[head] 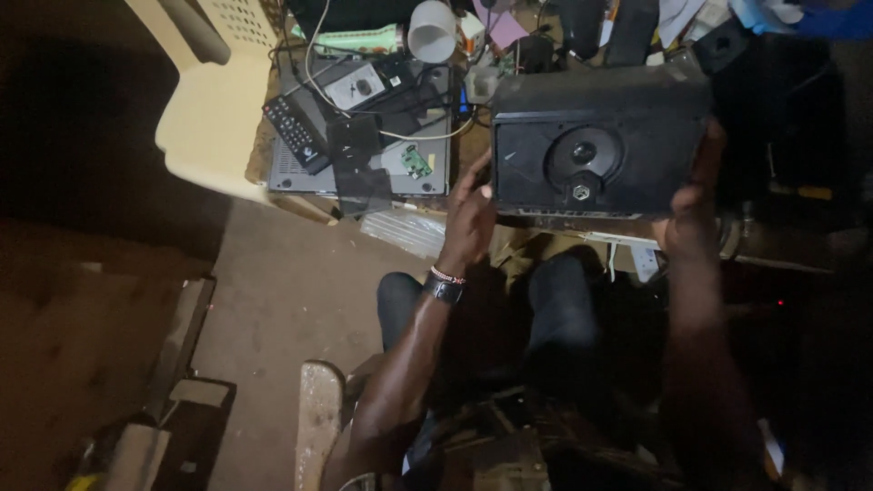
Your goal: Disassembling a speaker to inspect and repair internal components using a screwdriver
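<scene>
A black speaker box point(596, 145) with a round driver cone on its face is held up over my lap. My left hand point(468, 218) grips its left side, fingers on the lower left corner. My right hand point(693, 205) grips its right side, thumb up along the edge. A dark watch and a beaded band sit on my left wrist. My knees in dark trousers show below the box.
A cluttered workbench point(273, 186) behind holds a grey flat device point(364, 159), a black remote point(296, 132), a small green circuit board point(416, 162), a white cup point(432, 32) and cables. A cream plastic chair point(214, 100) stands at left. A wooden stool edge point(318, 423) is below.
</scene>
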